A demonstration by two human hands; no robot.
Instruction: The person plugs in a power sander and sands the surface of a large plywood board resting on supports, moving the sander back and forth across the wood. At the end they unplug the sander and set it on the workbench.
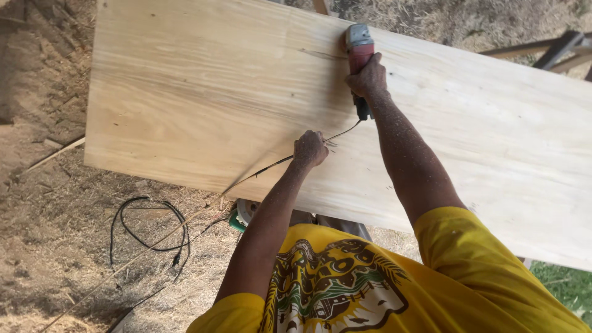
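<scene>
Item — a handheld power sander (pixel 359 52) with a red body and grey head is being gripped by the right hand (pixel 368 77), the fingers being wrapped fully round its rear half, while the head is being pressed flat against a large pale wooden panel (pixel 185 92) near the panel's far edge, roughly midway along its length. The power cord (pixel 271 165) is being held by the left hand (pixel 309 149), closed to a fist round it, and is being kept lifted off the wood toward the near edge, from where it is trailing down to the ground. The step in hand is being judged as surface sanding of the panel, with the cord being managed clear of the tool's path; the next move is being judged to call for steady, level pressure on the head and a slack cord. The panel is being seen as broad, light yellow, with flowing grain, a few small dark knots and a short dark streak just beside the tool. Both forearms are being dusted with fine wood particles. Below the near edge — a coil of black cable (pixel 151 225) and a green-and-grey round tool (pixel 242 216), partly hidden, are lying on the sawdust-covered ground (pixel 43 185).
</scene>
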